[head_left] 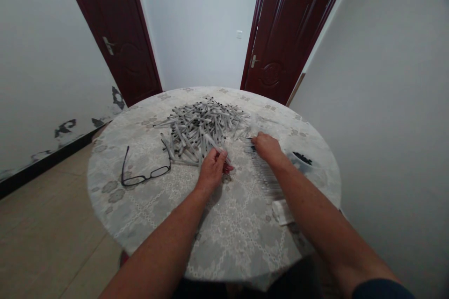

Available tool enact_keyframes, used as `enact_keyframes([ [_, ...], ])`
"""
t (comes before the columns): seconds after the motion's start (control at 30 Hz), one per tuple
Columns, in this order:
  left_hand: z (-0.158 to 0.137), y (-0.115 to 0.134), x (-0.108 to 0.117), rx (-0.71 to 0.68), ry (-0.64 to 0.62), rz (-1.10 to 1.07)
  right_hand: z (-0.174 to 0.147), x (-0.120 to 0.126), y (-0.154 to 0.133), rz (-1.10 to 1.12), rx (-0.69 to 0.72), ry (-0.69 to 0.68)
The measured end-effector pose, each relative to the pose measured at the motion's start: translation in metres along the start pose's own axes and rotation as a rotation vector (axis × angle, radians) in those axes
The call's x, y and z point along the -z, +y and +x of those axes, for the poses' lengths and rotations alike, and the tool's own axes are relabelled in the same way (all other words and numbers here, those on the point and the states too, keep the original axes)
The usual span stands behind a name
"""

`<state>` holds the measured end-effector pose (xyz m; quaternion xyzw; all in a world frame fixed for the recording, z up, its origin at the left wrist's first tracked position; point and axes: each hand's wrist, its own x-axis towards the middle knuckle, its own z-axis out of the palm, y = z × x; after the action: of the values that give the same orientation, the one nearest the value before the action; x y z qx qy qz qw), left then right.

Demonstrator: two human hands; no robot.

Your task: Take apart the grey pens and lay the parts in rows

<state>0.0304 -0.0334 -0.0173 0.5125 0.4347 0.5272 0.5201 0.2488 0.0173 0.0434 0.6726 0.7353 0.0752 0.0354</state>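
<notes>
My left hand (213, 167) is closed round a whitish pen barrel (214, 144) at the near edge of a big heap of pen barrels (206, 121). These are pale and translucent, many with dark ends. To the right, my right hand (267, 148) has its fingers pinched at the dark tips of thin clear pen refills (264, 173), which lie side by side in a row. The fingertips partly hide what they grip. Past my right forearm stands a white bowl (298, 164) with small black pieces (302, 158) in it.
Open eyeglasses (147, 178) lie on the left of the round table with a patterned lace cloth (224, 243). A crumpled white wrapper (281, 212) sits under my right forearm. Clear plastic (261, 124) lies behind my right hand. Walls and two dark red doors surround the table.
</notes>
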Motion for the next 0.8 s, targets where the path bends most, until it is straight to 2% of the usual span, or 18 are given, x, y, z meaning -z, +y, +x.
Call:
enact_keyframes([
  [0.27,-0.002,-0.002,0.000,0.005,-0.119,0.066,-0.002,-0.008,0.004,0.028,-0.022,0.027],
  [0.37,-0.005,0.002,-0.001,0.004,-0.153,0.106,-0.011,-0.007,0.001,0.043,-0.051,0.067],
  [0.43,-0.007,0.006,-0.002,-0.005,-0.166,0.155,-0.020,-0.006,-0.003,0.134,-0.043,0.135],
  [0.53,-0.010,0.012,-0.003,-0.043,-0.211,0.259,-0.036,-0.004,-0.012,0.493,0.016,0.309],
  [0.6,-0.013,0.015,-0.003,-0.068,-0.274,0.309,-0.045,-0.003,-0.018,0.805,0.031,0.367],
  [0.7,-0.018,0.020,-0.002,-0.093,-0.398,0.355,-0.057,-0.005,-0.027,1.234,0.034,0.305],
  [0.8,-0.020,0.023,-0.002,-0.118,-0.482,0.374,-0.064,-0.008,-0.034,1.509,0.041,0.192],
])
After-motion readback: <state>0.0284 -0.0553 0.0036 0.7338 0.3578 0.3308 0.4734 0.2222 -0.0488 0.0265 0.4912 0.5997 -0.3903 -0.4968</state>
